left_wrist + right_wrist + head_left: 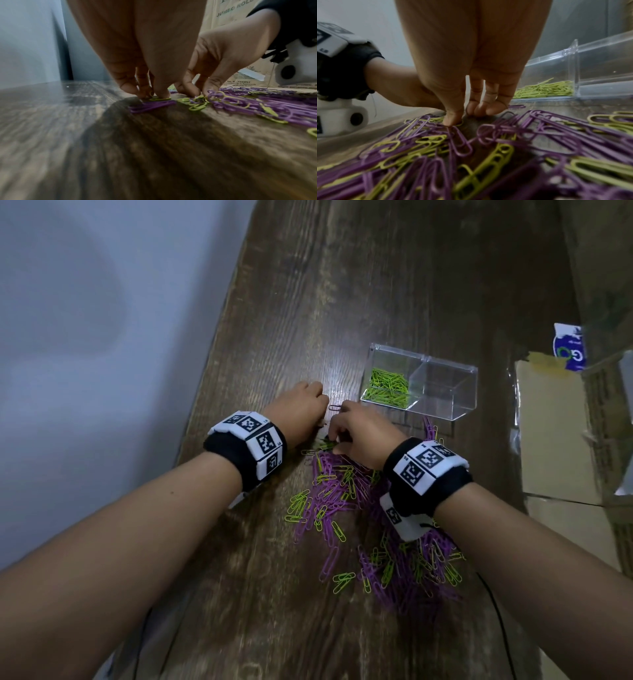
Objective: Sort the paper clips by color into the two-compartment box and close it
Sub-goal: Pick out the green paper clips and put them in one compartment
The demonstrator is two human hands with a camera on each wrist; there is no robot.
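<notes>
Your left hand point(298, 409) sits knuckles-up on the wooden table point(342, 285) at the far edge of the mixed pile of purple and green paper clips point(359, 525), fingers curled under; your right hand point(363, 436) lies just beside it, fingers bent down onto the same edge. A clear two-compartment box point(419, 381) stands open beyond the right hand, near it: green clips point(388, 387) fill its left compartment, while the right one shows none. Cardboard point(555, 433) lies at the table's right.

Left wrist view: your fingertips point(161, 93) press a green clip point(159, 98) flat on the table, atop a few purple clips point(150, 106); whether they pinch it, you cannot tell. Your right hand point(223, 54) touches down just beside.

Right wrist view: your thumb tip point(452, 119) bears on the table at the pile's edge, touching a green clip point(460, 123); the other fingers point(488, 106) are bent with tips on the wood, nothing lifted. The box point(573, 75) is behind to the right.
</notes>
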